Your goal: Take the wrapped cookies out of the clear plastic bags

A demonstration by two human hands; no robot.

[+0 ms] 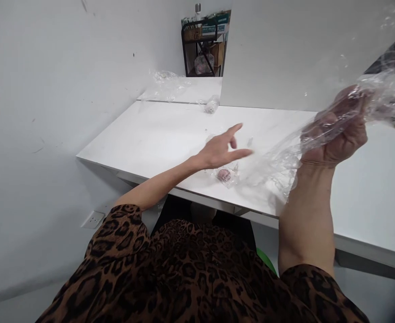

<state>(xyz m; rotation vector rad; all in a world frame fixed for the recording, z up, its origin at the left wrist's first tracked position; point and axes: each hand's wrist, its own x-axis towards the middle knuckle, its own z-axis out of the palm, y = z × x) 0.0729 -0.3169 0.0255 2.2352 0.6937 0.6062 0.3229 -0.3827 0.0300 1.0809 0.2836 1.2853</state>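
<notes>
Right hand (339, 125) up with a sheet of clear plastic (271, 166), left hand (221, 146) spread wide over the white table (133, 130)!
And here's the right, raised over the table, fingers curled in and clamped on the crinkled film, which trails down toward the tabletop and runs on past the hand to the right; the left has nothing in its grasp, index finger and thumb stretched well apart, the other fingers folded; just below it, near the table's front edge, sits a small pink wrapped piece (224, 175); farther back, another wrapped piece (211, 106) lies by the upright panel (268, 54).
</notes>
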